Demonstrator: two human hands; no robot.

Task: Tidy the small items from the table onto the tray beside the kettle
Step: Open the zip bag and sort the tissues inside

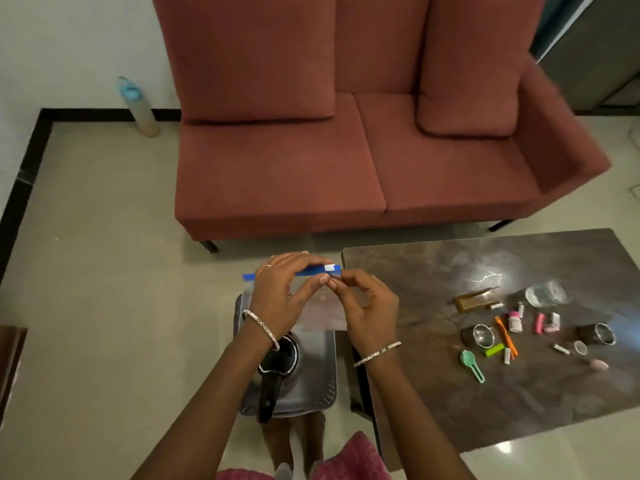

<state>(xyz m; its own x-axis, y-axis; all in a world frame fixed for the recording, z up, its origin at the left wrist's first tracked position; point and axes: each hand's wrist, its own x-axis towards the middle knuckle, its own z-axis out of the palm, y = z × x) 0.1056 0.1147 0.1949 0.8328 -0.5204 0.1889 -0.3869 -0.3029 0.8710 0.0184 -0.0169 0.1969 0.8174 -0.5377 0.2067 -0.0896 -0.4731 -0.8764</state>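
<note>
Both hands (277, 289) (370, 306) pinch zip bag (320, 315) top.

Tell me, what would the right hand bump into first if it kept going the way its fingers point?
Probably the left hand: the right hand points at its thumb, nearly touching, at the clear zip bag's top. Depth is unclear.

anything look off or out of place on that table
A steel cup and a second cup seem tipped on their sides among small items scattered on the table. Nothing looks spilled or broken. The left hand and right hand pinch a zip bag instead.
</note>
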